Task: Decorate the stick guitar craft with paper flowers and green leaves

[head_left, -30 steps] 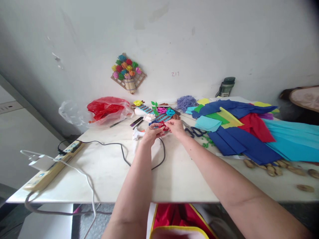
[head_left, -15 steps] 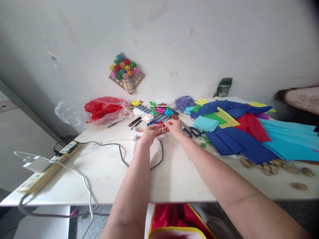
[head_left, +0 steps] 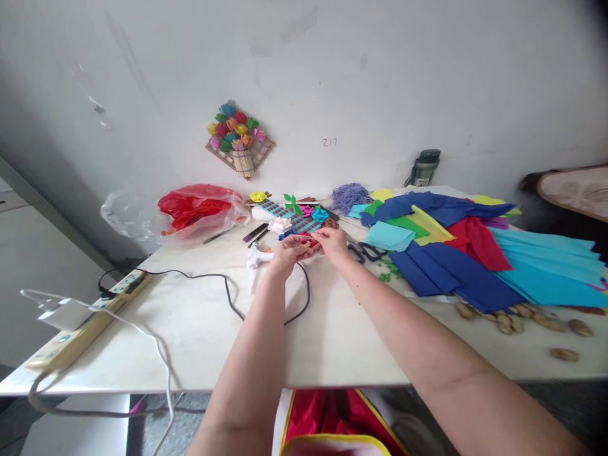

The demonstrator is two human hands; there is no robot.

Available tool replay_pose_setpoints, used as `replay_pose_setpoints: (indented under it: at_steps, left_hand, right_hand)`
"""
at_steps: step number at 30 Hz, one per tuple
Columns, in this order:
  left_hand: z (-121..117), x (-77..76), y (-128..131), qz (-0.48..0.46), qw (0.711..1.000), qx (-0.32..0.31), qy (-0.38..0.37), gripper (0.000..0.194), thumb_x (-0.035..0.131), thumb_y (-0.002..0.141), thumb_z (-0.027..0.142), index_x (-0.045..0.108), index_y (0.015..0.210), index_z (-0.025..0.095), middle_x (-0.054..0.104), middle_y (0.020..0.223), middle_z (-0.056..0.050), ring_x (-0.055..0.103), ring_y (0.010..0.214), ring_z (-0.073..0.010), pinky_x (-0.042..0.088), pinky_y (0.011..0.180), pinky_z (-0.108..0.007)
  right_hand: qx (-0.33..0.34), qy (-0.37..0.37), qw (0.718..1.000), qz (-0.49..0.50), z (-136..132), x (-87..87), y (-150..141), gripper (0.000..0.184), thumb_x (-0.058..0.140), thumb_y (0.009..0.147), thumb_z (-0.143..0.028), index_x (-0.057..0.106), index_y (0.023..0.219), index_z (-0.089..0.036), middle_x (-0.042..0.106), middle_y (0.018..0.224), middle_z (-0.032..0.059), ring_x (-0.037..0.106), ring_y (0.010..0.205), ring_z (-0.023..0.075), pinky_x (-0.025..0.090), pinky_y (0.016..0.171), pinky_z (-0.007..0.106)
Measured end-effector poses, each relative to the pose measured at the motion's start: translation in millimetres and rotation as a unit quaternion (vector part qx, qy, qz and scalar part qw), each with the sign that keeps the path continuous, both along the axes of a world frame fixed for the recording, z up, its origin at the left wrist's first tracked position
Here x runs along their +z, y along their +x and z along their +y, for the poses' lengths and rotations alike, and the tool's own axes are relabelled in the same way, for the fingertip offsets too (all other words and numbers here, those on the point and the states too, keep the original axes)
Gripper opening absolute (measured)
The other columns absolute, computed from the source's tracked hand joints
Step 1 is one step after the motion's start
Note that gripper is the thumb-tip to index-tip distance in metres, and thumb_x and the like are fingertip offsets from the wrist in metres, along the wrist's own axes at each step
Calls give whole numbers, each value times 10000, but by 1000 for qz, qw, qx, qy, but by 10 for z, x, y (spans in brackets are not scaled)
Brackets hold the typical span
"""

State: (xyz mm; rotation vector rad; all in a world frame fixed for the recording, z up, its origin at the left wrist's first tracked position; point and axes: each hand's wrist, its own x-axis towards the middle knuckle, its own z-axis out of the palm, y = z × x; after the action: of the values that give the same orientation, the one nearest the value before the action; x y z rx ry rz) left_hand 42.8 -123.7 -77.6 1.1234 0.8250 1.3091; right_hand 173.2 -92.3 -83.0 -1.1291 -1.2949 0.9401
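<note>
Both my arms reach far across the white table (head_left: 204,329). My left hand (head_left: 287,253) and my right hand (head_left: 332,242) meet there, fingers pinched together on a small red paper piece (head_left: 308,240). Right behind it lie stick-frame panels with paper flowers (head_left: 304,218) in pink, teal and yellow. A white glue gun (head_left: 259,256) rests just left of my left hand, its black cord (head_left: 232,291) curling under my wrist. Dark scissors (head_left: 368,251) lie right of my right hand.
Stacked coloured paper sheets (head_left: 475,253) cover the right side, with brown shells (head_left: 517,313) in front. A red plastic bag (head_left: 197,206) sits back left, a power strip (head_left: 80,329) at the left edge. A flower craft (head_left: 240,139) hangs on the wall; a green bottle (head_left: 425,168) stands behind.
The view has drifted slightly left. My hands stay together on the red piece with only small finger movements.
</note>
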Motion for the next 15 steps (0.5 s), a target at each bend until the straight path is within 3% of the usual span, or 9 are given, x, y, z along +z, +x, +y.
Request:
replay_pose_setpoints:
  at_steps: [6, 10, 15]
  left_hand:
    - [-41, 23, 44, 15, 1000, -20, 7, 359, 687, 565, 140, 552, 897, 155, 491, 469, 87, 420, 401, -45, 490, 572, -261]
    - [-62, 40, 60, 28, 999, -18, -1, 364, 711, 605, 203, 534, 921, 170, 394, 428, 122, 323, 359, -28, 456, 498, -229]
    - [-51, 24, 67, 28, 999, -31, -21, 412, 796, 548, 251, 570, 874, 138, 594, 613, 30, 493, 446, -52, 512, 630, -303]
  right_hand:
    - [-3, 28, 999, -18, 66, -71, 23, 107, 587, 719, -242, 667, 694, -175, 650, 559, 1, 622, 502, 151, 479, 463, 231]
    - [-26, 57, 997, -41, 144, -145, 31, 118, 582, 718, -244, 669, 686, -171, 641, 543, -2, 592, 462, 136, 474, 465, 231]
    - [-46, 84, 993, -75, 223, -214, 37, 136, 598, 717, -269, 688, 696, -170, 657, 569, 15, 600, 476, 150, 483, 505, 255]
